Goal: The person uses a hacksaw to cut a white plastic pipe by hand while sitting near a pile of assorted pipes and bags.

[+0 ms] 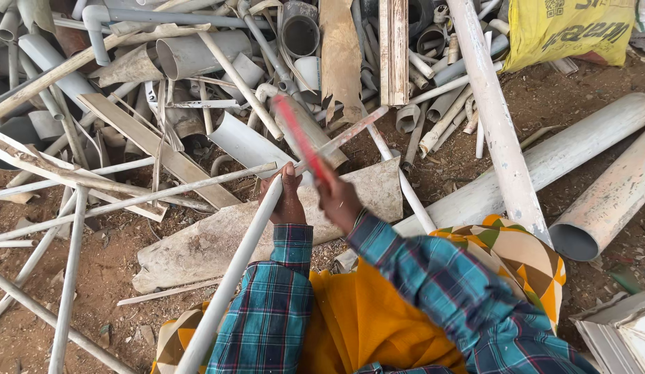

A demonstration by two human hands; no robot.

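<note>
The left hand [289,201] is wrapping its fingers around a thin white pipe [232,277] while the right hand [338,201] is clenching a red-framed hacksaw [302,142] just beyond them; steadier cutting likely needs a firm grip close beside the blade.

- An outdoor scrap yard or salvage heap, not a room: the floor is bare reddish dirt [108,270] strewn with stones and chips.
- A tangled pile of cut grey plastic pipes [198,55], thin conduit [128,201] and split offcuts covers the ground.
- Large dirty pipes [606,201] lie at the right.
- A stuffed yellow sack [572,28] rests at the heap's edge.
</note>
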